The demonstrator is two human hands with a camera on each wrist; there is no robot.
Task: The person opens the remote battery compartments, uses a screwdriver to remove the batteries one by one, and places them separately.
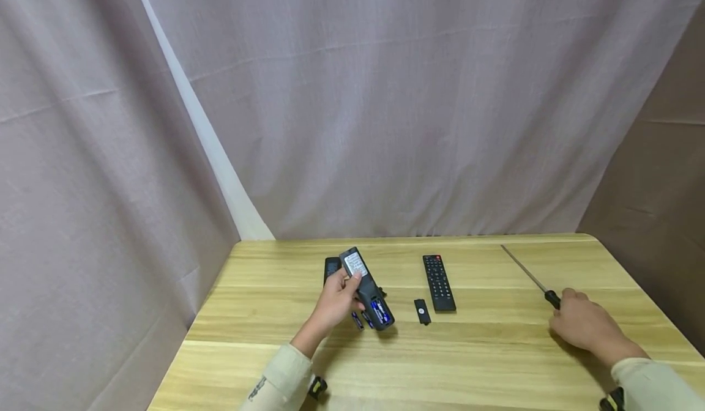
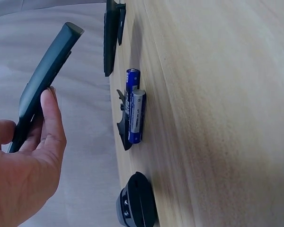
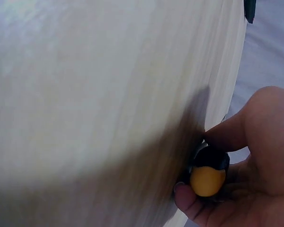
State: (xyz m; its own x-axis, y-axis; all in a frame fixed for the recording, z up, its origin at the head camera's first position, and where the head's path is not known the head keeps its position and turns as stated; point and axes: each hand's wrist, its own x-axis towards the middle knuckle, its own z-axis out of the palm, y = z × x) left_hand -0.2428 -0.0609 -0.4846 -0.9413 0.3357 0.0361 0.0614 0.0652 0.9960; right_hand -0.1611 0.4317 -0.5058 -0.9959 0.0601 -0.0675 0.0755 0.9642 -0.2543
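My left hand (image 1: 333, 304) grips a dark remote control (image 1: 368, 290) above the table, its back turned up. A white label shows on that back, and blue batteries (image 1: 380, 311) sit in the uncovered compartment at its near end. Below it, two loose blue batteries (image 2: 136, 116) lie on the wood beside a thin black plastic piece (image 2: 122, 126). At the right, my right hand (image 1: 588, 325) holds a screwdriver (image 1: 552, 299) by its black handle, low over the table. The handle's butt (image 3: 207, 181) is yellow, and the long shaft (image 1: 523, 268) points away to the far left.
A black remote with a red button (image 1: 439, 284) lies face up near the middle, a small black battery cover (image 1: 421, 312) beside it. Another dark remote (image 1: 331, 266) lies partly hidden behind the left hand. Curtains (image 1: 407, 123) hang behind the wooden table (image 1: 468, 368).
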